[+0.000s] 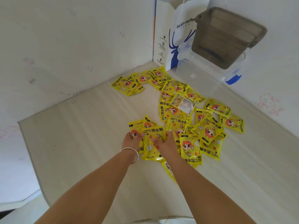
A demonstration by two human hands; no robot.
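Observation:
Several yellow hand-warmer packets (191, 126) with a red-haired cartoon figure lie scattered on a pale wooden table (80, 135). One packet (183, 103) lies back side up, showing white print. My left hand (131, 140), with a silver bangle on its wrist, and my right hand (165, 142) together hold a small stack of packets (152, 143) from both sides near the table's middle. My fingers curl round the stack's edges.
A white and blue paper coffee bag (176, 38) stands in the far corner against the wall. Beside it a clear plastic box (208, 70) with a blue latch has a grey-brown bin (226, 38) on top. White walls enclose the table at the back and right.

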